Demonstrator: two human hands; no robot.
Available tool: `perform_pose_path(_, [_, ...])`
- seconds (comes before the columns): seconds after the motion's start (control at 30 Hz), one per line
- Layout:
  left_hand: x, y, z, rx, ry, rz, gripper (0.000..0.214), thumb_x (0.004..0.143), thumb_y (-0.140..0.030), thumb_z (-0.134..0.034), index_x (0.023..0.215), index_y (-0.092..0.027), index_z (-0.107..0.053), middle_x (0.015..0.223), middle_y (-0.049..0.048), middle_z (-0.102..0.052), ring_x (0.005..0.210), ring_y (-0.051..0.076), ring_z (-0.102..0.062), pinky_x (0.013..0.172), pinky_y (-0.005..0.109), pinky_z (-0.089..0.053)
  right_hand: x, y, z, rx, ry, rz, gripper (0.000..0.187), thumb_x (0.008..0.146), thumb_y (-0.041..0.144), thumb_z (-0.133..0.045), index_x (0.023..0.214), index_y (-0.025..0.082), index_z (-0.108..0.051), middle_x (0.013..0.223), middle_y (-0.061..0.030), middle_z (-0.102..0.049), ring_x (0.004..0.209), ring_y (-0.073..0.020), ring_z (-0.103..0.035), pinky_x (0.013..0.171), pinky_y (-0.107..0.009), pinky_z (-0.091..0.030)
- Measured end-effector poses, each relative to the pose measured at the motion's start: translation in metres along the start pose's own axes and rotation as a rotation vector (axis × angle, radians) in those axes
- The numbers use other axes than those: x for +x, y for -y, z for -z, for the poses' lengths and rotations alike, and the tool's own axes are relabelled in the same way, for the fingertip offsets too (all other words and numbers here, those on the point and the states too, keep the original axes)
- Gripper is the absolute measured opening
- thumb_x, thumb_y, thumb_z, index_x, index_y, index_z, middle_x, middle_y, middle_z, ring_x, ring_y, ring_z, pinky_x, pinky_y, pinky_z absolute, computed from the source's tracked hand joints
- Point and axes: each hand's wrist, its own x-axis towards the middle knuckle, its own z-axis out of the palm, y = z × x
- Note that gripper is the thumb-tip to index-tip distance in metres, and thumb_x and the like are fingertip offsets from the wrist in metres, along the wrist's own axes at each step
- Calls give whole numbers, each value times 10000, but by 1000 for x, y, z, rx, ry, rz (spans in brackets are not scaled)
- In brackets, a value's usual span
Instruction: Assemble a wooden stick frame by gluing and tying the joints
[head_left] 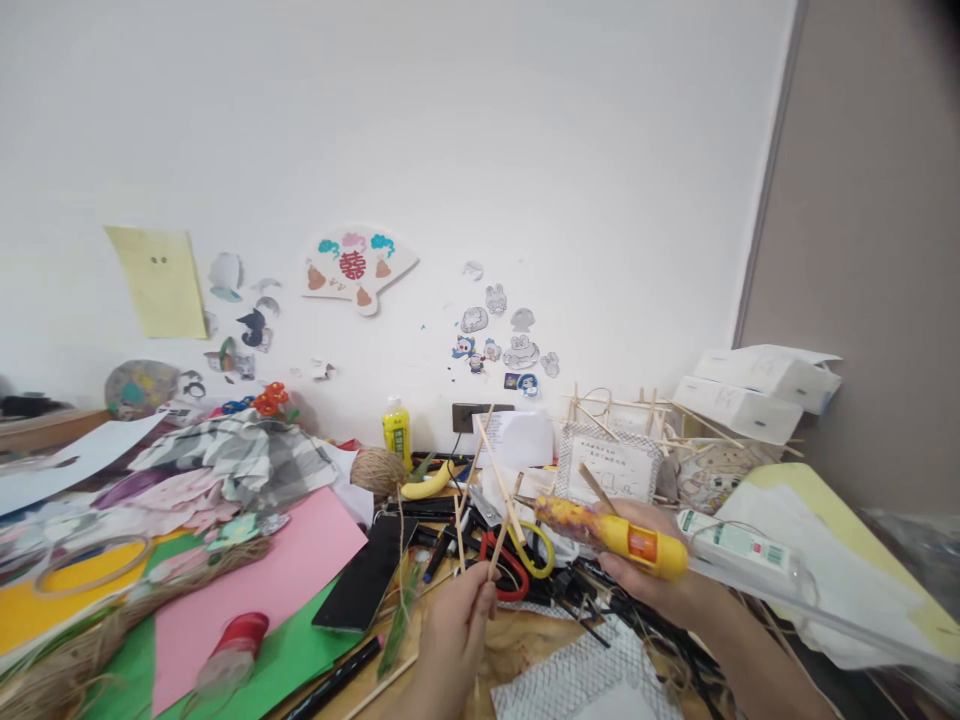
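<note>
My left hand (456, 628) pinches the lower end of a thin wooden stick (504, 530), joined to other sticks in an angled frame that rises over the table. My right hand (651, 580) is wrapped round a yellow hot glue gun (649, 548), its stained nozzle end pointing left toward the sticks. A short brown stick (598, 488) pokes up behind the glue gun; whether my right hand holds it I cannot tell. Below and behind the sticks lie red-handled scissors (512, 580) and yellow-handled scissors (541, 562).
A black phone (366, 575), pink paper (281, 590) and a red thread spool (244, 635) lie left. A twine ball (377, 470), banana (427, 484) and yellow bottle (397, 428) stand behind. At right are white boxes (742, 405) and a clear glue bottle (739, 545).
</note>
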Motion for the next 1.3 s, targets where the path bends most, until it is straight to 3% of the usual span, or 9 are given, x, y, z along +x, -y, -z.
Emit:
perform_pose_path(0.57, [1,1,1,-14,6,-32,268,919,-305,-334,858,-197,-571,595,-21,-540,569,127,-526,576,205,-397,-1,-3,-3,-10,48,-84,125,774,260,-511,811,228,-626,707,-32,-660,618,-187,-616,545,-272,-506])
perform_pose_path(0.77, [0,-1,-1,-23,-43,-57,285,914,-339,-341,823,-200,-572,582,-20,-538,563,130,-520,578,214,-396,2,-1,-2,40,80,-149,184,786,275,-500,893,219,-639,774,-35,-671,682,-191,-624,591,-269,-488])
perform_pose_path(0.9, [2,-5,3,-37,-74,-88,340,907,-393,-333,752,-199,-565,562,-20,-519,542,129,-512,552,217,-396,2,-7,-7,-77,140,-184,183,809,345,-484,758,194,-572,667,-11,-590,615,-161,-564,563,-256,-427])
perform_pose_path(1.0, [7,-4,14,-45,-137,-72,342,904,-402,-340,717,-198,-541,569,-19,-522,535,127,-519,534,216,-411,0,-15,-16,-275,222,-235,174,827,323,-461,744,189,-537,692,-8,-588,627,-149,-550,568,-247,-391])
perform_pose_path(1.1, [14,1,29,-46,-270,-28,319,909,-408,-323,801,-196,-537,589,-23,-538,533,128,-525,533,221,-432,0,-21,-30,-390,262,-280,170,800,321,-507,712,179,-539,710,-34,-614,644,-171,-559,560,-258,-353])
perform_pose_path(1.3, [24,14,51,-26,-438,31,274,883,-427,-370,882,-197,-517,586,-31,-557,548,140,-545,542,230,-454,-8,-13,-80,-450,436,-278,148,745,332,-563,759,188,-593,742,-44,-674,639,-192,-616,514,-246,-315])
